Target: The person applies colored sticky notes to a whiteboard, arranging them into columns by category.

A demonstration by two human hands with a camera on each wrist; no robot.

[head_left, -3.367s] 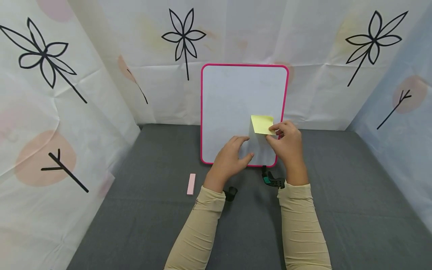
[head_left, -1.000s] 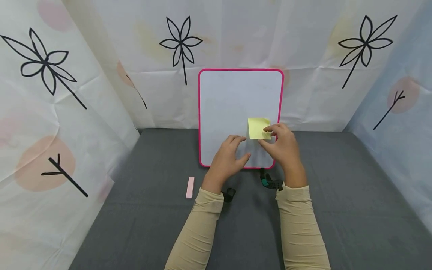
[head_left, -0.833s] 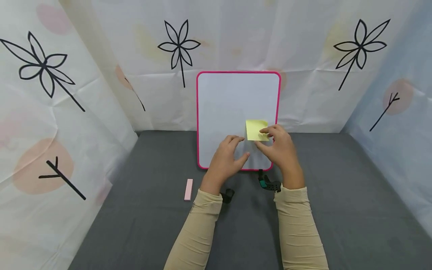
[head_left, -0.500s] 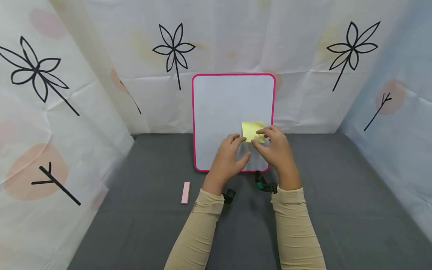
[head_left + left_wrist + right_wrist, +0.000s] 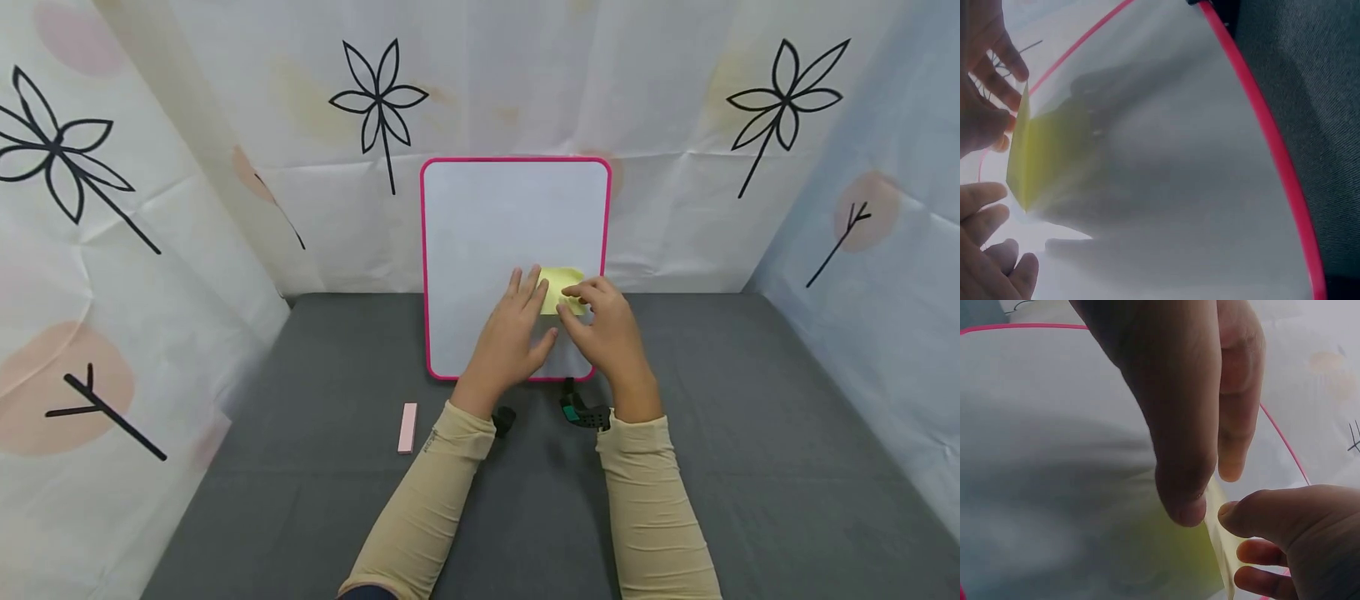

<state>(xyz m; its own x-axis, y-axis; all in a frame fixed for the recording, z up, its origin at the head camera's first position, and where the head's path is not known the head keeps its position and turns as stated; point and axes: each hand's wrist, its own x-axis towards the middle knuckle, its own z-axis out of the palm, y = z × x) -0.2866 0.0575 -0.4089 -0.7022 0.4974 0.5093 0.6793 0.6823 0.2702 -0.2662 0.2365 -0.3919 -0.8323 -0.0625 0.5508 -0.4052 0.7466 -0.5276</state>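
A yellow sticky note is held in front of a white board with a pink rim. My right hand pinches the note near its lower right, the thumb under the bent fingers. In the left wrist view the note stands on edge, angled away from the board's surface. My left hand is spread at the note's left side, its straight fingertips overlapping that edge in the head view. The right wrist view shows part of the note behind a finger.
A pink strip-shaped block lies on the grey tabletop, left of the left forearm. Black wrist straps hang under the wrists. White printed fabric walls the back and sides.
The right hand has brought the note left across the board toward the left hand and flattened it upright. The left fingers have straightened and reached up to the note's left edge. The view has shifted slightly.
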